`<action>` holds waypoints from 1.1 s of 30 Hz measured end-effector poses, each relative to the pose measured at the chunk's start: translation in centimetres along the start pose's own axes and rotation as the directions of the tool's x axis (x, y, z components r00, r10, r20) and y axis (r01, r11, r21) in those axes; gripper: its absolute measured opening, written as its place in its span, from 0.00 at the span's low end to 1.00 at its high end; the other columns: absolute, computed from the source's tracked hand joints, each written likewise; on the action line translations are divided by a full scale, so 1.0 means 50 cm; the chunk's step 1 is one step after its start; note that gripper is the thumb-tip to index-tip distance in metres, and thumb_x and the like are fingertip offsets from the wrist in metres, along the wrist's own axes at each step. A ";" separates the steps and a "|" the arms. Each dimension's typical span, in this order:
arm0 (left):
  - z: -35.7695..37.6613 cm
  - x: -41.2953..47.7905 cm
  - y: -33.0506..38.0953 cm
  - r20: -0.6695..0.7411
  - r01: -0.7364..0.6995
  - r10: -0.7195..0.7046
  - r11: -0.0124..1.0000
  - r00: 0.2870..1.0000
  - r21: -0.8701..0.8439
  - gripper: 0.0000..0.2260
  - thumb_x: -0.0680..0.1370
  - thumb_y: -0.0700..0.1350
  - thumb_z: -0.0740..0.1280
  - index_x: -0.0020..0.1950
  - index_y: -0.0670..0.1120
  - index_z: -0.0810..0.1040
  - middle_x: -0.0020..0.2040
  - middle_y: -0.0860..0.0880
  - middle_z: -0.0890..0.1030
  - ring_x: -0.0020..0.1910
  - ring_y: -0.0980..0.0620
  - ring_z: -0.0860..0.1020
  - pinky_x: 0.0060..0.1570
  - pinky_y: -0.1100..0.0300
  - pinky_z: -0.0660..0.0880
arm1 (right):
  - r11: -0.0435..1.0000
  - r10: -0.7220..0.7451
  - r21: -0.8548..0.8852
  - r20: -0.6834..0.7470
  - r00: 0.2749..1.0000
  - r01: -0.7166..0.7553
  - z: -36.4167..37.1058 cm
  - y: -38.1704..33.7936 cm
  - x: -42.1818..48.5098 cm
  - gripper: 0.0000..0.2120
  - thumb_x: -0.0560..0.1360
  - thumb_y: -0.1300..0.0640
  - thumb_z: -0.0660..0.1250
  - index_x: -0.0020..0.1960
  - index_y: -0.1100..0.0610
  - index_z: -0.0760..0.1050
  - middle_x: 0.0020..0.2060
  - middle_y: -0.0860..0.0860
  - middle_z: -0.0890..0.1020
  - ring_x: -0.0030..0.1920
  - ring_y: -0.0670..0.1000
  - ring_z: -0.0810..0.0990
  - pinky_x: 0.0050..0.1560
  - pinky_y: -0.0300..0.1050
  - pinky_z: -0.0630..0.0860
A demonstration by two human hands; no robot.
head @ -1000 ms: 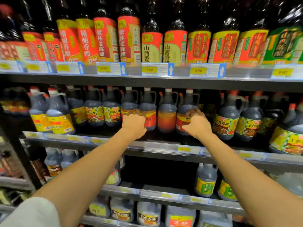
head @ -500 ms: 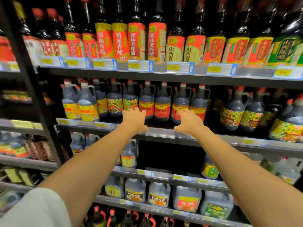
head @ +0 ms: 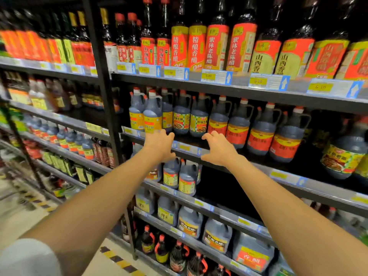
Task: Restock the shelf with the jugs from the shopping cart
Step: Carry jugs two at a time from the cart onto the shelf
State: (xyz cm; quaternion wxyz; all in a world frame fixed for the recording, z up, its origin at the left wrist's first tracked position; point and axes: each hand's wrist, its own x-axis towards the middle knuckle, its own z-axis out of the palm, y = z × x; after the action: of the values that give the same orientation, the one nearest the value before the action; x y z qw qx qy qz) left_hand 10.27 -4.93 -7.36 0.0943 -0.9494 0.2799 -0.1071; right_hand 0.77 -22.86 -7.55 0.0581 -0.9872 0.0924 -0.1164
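Left grip [head: 160, 145] and right grip [head: 218, 150] both spread wide and empty (fingers splayed), before the shelf [head: 286, 177] rail, jugs [head: 238, 132] of dark liquid, red-capped, upright in a row just beyond both grips, taller bottles [head: 216, 46] above

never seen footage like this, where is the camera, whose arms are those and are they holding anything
No machine here: a person wears a wide-angle camera on the head, so you look along their own two arms. The left hand and right hand are both open, fingers spread, in front of the shelf edge, holding nothing. Behind them stands a row of dark handled jugs; tall bottles fill the shelf above.
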 end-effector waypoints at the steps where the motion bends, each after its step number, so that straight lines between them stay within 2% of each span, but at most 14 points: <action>1: 0.007 -0.012 -0.020 0.012 0.037 -0.037 0.999 0.999 0.002 0.33 0.74 0.64 0.65 0.73 0.49 0.61 0.68 0.43 0.70 0.65 0.40 0.70 0.57 0.45 0.72 | 0.999 -0.037 0.001 0.012 0.999 0.037 0.009 -0.016 0.008 0.35 0.71 0.50 0.73 0.73 0.55 0.64 0.66 0.56 0.69 0.67 0.59 0.67 0.60 0.56 0.74; 5: 0.028 -0.078 -0.104 0.078 0.167 -0.168 0.986 0.983 0.026 0.32 0.75 0.63 0.64 0.73 0.48 0.62 0.69 0.42 0.69 0.67 0.38 0.68 0.61 0.41 0.70 | 0.983 -0.184 -0.011 0.054 0.981 0.185 0.049 -0.098 0.042 0.34 0.72 0.49 0.73 0.73 0.56 0.63 0.65 0.57 0.67 0.67 0.60 0.66 0.58 0.55 0.74; 9: 0.055 -0.181 -0.196 0.134 0.310 -0.314 0.949 0.940 0.049 0.30 0.75 0.64 0.64 0.70 0.48 0.65 0.65 0.42 0.71 0.64 0.39 0.71 0.58 0.44 0.73 | 0.927 -0.373 0.062 0.067 0.926 0.369 0.091 -0.214 0.073 0.32 0.73 0.50 0.72 0.71 0.58 0.65 0.64 0.58 0.68 0.66 0.61 0.67 0.57 0.55 0.73; 13: 0.083 -0.295 -0.291 0.243 0.468 -0.479 0.877 0.843 0.107 0.33 0.75 0.64 0.65 0.74 0.49 0.61 0.68 0.42 0.69 0.66 0.40 0.69 0.58 0.43 0.72 | 0.854 -0.519 0.078 0.126 0.845 0.514 0.133 -0.362 0.067 0.32 0.73 0.49 0.72 0.71 0.57 0.64 0.65 0.58 0.67 0.67 0.62 0.66 0.57 0.56 0.73; 17: 0.100 -0.412 -0.395 0.272 0.593 -0.609 0.791 0.745 0.148 0.34 0.75 0.65 0.64 0.74 0.49 0.62 0.69 0.43 0.70 0.67 0.40 0.69 0.60 0.45 0.71 | 0.771 -0.634 0.071 0.174 0.754 0.632 0.164 -0.516 0.053 0.34 0.74 0.48 0.71 0.74 0.56 0.61 0.70 0.59 0.64 0.70 0.61 0.62 0.60 0.55 0.72; 21: 0.117 -0.504 -0.514 0.249 0.687 -0.707 0.705 0.662 0.175 0.34 0.73 0.66 0.65 0.73 0.50 0.64 0.67 0.44 0.72 0.66 0.41 0.70 0.60 0.46 0.72 | 0.702 -0.702 0.058 0.222 0.677 0.709 0.191 -0.644 0.047 0.36 0.73 0.45 0.72 0.74 0.55 0.61 0.70 0.57 0.65 0.70 0.60 0.63 0.65 0.56 0.70; 24: 0.127 -0.554 -0.600 0.252 0.721 -0.743 0.666 0.619 0.191 0.34 0.72 0.67 0.66 0.71 0.51 0.65 0.66 0.46 0.73 0.64 0.43 0.72 0.59 0.47 0.73 | 0.693 -0.708 0.054 0.240 0.664 0.719 0.201 -0.732 0.049 0.37 0.72 0.48 0.71 0.75 0.56 0.60 0.70 0.58 0.66 0.71 0.61 0.63 0.67 0.57 0.69; 29: 0.155 -0.614 -0.722 0.257 0.735 -0.760 0.647 0.597 0.206 0.32 0.73 0.66 0.65 0.72 0.51 0.64 0.66 0.46 0.73 0.64 0.43 0.72 0.58 0.48 0.73 | 0.688 -0.718 0.097 0.236 0.654 0.720 0.225 -0.875 0.051 0.31 0.72 0.47 0.73 0.69 0.56 0.66 0.65 0.58 0.69 0.68 0.60 0.66 0.65 0.57 0.71; 33: 0.185 -0.640 -0.801 0.278 0.733 -0.758 0.647 0.590 0.211 0.34 0.73 0.65 0.66 0.74 0.51 0.62 0.67 0.45 0.72 0.65 0.43 0.71 0.58 0.47 0.72 | 0.691 -0.713 0.108 0.263 0.650 0.715 0.248 -0.975 0.064 0.36 0.73 0.48 0.73 0.74 0.56 0.61 0.68 0.58 0.68 0.68 0.60 0.66 0.64 0.56 0.72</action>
State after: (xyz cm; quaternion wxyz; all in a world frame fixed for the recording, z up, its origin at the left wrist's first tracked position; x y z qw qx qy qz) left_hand 6.88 46.90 -11.47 0.1228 -0.9779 -0.1683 0.0194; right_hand 15.04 25.26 -12.19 0.0178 -0.9498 -0.3121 0.0137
